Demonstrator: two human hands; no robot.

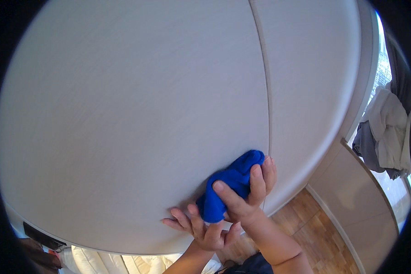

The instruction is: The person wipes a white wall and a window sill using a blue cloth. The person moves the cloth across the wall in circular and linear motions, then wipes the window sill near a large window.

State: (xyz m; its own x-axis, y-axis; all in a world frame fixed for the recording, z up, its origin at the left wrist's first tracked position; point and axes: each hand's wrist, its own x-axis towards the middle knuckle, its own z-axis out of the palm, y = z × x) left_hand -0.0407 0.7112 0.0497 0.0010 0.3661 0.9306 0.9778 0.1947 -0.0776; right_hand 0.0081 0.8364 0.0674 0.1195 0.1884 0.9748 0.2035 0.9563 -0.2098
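At lower left, puffy cream bedding (105,261) with ridged folds shows below a broad, smooth, pale panel (137,114). Next comes the left hand (203,229), its fingers spread and loosely bent just below the cloth's lower end; whether they touch it, I cannot tell. The soft, crumpled blue cloth (233,178) lies against the panel, gripped between the thumb and fingers of the right hand (244,201). A thin curved seam (269,105) runs above that hand. Further right are wood-patterned flooring (324,228) and bunched pale-and-grey fabric (388,123).
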